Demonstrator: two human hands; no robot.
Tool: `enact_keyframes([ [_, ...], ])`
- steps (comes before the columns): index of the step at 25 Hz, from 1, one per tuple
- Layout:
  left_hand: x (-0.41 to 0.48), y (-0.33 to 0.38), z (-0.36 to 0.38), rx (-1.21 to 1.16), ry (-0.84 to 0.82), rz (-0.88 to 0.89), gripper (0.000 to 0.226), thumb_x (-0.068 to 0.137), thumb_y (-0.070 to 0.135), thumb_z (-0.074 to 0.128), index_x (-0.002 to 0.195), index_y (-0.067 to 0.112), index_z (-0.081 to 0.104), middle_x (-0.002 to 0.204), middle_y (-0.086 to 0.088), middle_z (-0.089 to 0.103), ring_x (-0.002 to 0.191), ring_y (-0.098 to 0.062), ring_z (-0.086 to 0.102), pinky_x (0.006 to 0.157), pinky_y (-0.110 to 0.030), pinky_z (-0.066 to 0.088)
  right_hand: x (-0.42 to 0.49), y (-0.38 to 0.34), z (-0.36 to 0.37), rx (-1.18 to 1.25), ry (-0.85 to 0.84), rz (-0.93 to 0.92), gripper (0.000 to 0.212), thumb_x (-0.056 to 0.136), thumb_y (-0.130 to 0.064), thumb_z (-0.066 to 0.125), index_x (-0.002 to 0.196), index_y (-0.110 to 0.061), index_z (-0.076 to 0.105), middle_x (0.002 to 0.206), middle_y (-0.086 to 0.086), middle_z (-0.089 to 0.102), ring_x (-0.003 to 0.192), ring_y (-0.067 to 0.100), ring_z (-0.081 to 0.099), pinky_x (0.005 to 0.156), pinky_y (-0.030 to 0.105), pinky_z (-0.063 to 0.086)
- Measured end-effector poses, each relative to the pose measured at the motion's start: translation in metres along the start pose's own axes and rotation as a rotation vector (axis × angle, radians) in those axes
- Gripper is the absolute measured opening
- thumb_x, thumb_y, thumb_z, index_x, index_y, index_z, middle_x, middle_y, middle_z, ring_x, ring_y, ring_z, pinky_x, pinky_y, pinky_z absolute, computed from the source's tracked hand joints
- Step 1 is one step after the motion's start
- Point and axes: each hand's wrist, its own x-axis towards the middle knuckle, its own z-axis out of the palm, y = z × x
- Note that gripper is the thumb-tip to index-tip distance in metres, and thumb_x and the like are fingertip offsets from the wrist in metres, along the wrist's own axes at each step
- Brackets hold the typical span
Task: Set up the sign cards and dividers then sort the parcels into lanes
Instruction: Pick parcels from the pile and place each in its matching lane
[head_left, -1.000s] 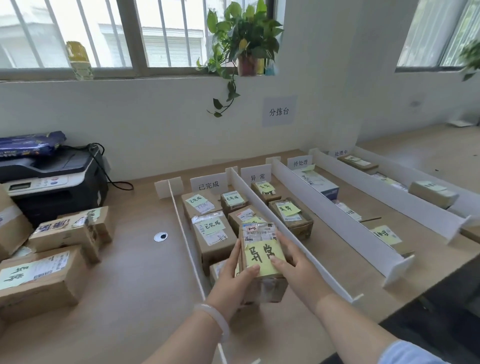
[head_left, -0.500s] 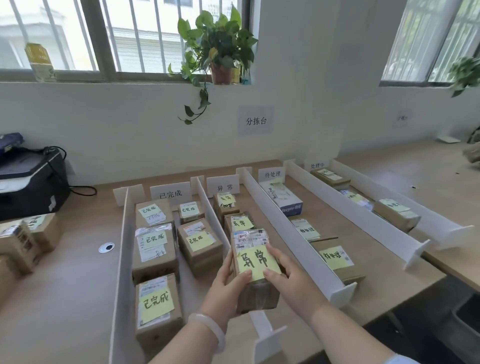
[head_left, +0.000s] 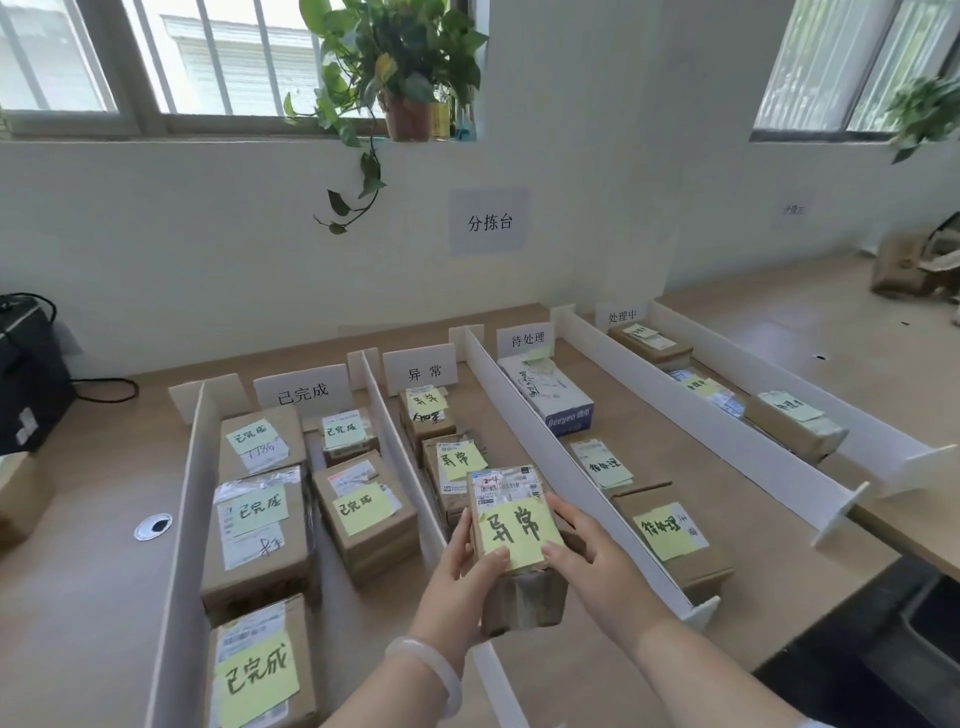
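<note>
Left hand (head_left: 457, 577) and right hand (head_left: 597, 566) are gripping a brown cardboard parcel (head_left: 524, 597) from either side, thumbs lying on its top. It is carrying a printed shipping label and a yellow note with black handwriting. It is being held at the near end of the second lane from the left, just in front of two further parcels (head_left: 452, 467).

Four white sign cards (head_left: 303, 393) are standing at the far ends. Five white dividers (head_left: 561, 452) are running across the wooden table (head_left: 78, 597). Five parcels (head_left: 260, 525) are lying in the first lane.

A potted plant (head_left: 400, 62) is trailing down the white wall (head_left: 156, 234).
</note>
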Motion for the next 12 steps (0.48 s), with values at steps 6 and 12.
enact_keyframes([
  [6,0.029,-0.006,0.01,0.004,0.034,-0.007,0.063,0.094,0.015,0.064,0.146,0.04,0.039,0.123,0.003,0.066,0.088,-0.007,0.073,0.087,-0.046,0.058,0.03,0.012,-0.004,0.047,-0.023,0.057,0.049,0.098,-0.012,0.056,0.138,-0.036,0.043,0.13,-0.012,0.057,0.102,-0.013,0.06,0.077,0.011,0.05],
  [12,0.057,-0.018,0.033,-0.015,0.183,-0.056,0.058,0.095,0.018,0.063,0.141,0.046,0.042,0.125,0.004,0.066,0.08,0.0,0.071,0.062,-0.028,0.059,0.077,0.028,-0.041,0.049,-0.14,0.065,0.048,0.099,-0.021,0.055,0.139,-0.044,0.04,0.133,-0.024,0.047,0.124,-0.006,0.044,0.095,0.017,0.042],
])
